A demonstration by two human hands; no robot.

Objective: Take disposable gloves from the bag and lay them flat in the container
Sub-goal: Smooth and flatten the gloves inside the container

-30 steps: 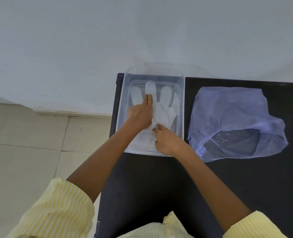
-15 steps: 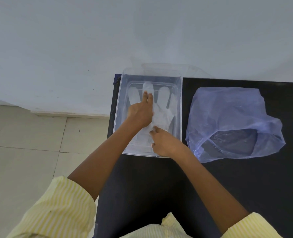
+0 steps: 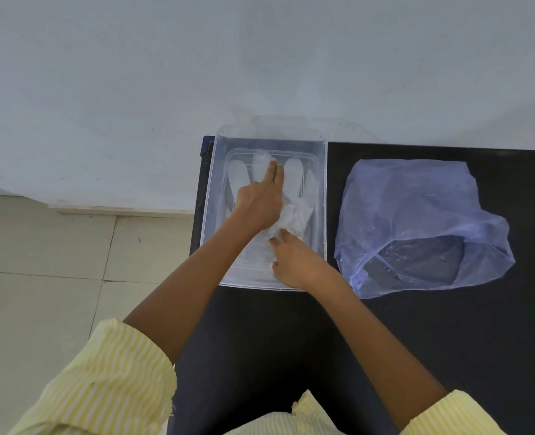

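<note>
A clear plastic container (image 3: 322, 171) stands at the table's far left corner. A translucent disposable glove (image 3: 294, 180) lies in it with its fingers pointing away from me. My left hand (image 3: 260, 202) rests flat on the glove's palm and middle fingers, its own fingers stretched forward. My right hand (image 3: 294, 262) is at the near end of the container, with curled fingertips and thumb holding the glove's cuff. The pale blue plastic bag (image 3: 416, 208) lies to the right of the container, its mouth open toward me. What is inside the bag is unclear.
The table (image 3: 448, 356) has a black top. Its left edge runs just beside the container, with beige floor tiles (image 3: 40, 277) below. A pale wall (image 3: 260, 58) rises right behind the container and the bag.
My left hand has slid forward along the glove toward its fingertips. My right hand stays at the cuff. The bag has not moved.
</note>
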